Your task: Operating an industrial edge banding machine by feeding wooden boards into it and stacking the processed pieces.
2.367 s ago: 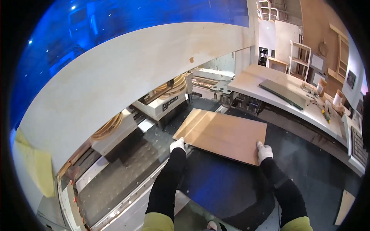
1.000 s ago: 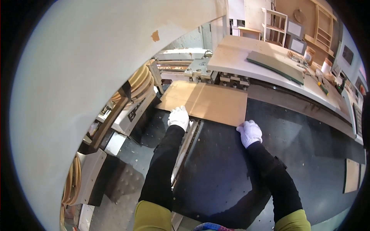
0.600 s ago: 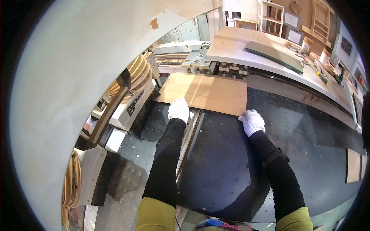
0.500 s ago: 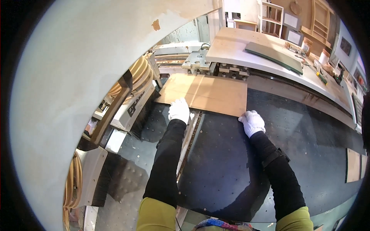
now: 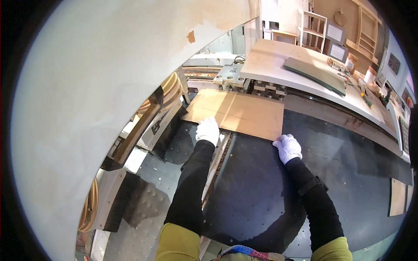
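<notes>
A flat tan wooden board (image 5: pixel 237 112) lies on the black machine bed, its far edge against a row of metal clamps (image 5: pixel 268 90). My left hand (image 5: pixel 207 130), in a white knit glove, has its fingers curled at the board's near edge, left of the middle. At the near right corner, my right hand (image 5: pixel 288 148), gloved the same way, is closed with its thumb side against the board. The fingertips of both hands are partly hidden.
The black bed (image 5: pixel 257 187) is studded with small dots and split by a slot (image 5: pixel 217 167). A large white machine hood (image 5: pixel 109 65) and black brushes (image 5: pixel 117 202) stand left. Beyond the bed, a worktop (image 5: pixel 270 56) bears a dark green panel (image 5: pixel 314 76) and tools. Small boards (image 5: pixel 397 198) lie far right.
The whole view has shifted a little, so the scene sits lower and slightly farther right in the picture. Both hands keep their places at the board, which looks almost unmoved against the clamps.
</notes>
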A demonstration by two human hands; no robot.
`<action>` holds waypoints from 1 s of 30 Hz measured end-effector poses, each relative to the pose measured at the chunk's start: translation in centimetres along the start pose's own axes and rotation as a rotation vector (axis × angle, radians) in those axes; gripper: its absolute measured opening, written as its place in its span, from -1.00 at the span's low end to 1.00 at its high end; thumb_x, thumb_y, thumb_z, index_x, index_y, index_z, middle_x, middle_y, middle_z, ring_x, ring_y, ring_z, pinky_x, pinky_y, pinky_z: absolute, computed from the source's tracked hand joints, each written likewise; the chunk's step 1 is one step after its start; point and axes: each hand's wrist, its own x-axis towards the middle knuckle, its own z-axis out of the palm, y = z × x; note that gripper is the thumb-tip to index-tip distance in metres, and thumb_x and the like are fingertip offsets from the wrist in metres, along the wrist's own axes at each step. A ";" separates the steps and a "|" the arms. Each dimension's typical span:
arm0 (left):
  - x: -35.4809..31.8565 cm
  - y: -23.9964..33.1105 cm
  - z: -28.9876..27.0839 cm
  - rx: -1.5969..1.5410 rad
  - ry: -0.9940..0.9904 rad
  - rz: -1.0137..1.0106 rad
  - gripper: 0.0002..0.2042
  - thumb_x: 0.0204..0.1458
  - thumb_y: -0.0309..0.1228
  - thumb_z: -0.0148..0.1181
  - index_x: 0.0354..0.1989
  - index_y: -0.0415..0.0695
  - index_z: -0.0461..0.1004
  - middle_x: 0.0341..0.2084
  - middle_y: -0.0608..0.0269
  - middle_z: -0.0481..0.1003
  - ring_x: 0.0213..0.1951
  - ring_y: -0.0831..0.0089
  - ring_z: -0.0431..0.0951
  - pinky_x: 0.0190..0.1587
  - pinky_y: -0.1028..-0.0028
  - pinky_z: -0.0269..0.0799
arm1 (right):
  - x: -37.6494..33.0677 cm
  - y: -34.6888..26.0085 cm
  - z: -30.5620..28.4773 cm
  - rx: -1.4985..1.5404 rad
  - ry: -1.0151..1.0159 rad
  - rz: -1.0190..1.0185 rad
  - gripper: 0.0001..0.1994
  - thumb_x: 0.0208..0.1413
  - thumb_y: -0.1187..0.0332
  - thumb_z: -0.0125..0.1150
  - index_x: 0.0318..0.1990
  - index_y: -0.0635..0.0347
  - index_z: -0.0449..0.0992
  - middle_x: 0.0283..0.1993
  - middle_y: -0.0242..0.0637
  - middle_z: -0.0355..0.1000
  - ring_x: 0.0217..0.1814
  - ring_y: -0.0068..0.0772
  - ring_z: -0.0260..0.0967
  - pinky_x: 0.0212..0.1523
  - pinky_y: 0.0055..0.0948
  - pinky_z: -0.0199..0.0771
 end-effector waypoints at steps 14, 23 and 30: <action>0.6 -0.4 1.7 -0.058 -0.020 -0.052 -0.84 0.10 -0.39 -0.11 -0.20 -0.12 0.36 -0.30 0.06 0.45 -0.23 0.16 0.52 -0.28 0.23 0.52 | 0.0 -0.2 -0.1 0.020 -0.023 0.043 -0.73 0.00 0.12 0.24 -0.30 0.12 0.56 -0.20 -0.11 0.44 -0.12 -0.08 0.43 -0.11 -0.17 0.43; -4.8 2.9 -2.9 -0.090 0.014 0.070 -0.58 -0.10 -0.30 0.21 -0.04 -0.17 0.35 -0.10 0.02 0.43 0.02 0.11 0.37 0.11 0.12 0.15 | -0.8 -0.7 -2.3 0.158 -0.082 0.028 -0.71 0.01 0.17 0.21 -0.31 0.24 0.59 -0.31 0.05 0.49 -0.21 0.04 0.47 -0.14 -0.14 0.45; -23.8 6.3 -9.9 -0.026 0.002 0.643 -0.63 0.03 -0.47 -0.14 0.06 -0.24 0.26 0.02 -0.09 0.34 0.12 -0.01 0.29 0.19 0.10 0.12 | -10.2 1.1 -5.8 0.097 -0.170 -0.017 -0.67 -0.10 0.20 0.19 -0.28 0.30 0.54 -0.22 0.08 0.44 -0.13 0.02 0.44 -0.08 -0.17 0.46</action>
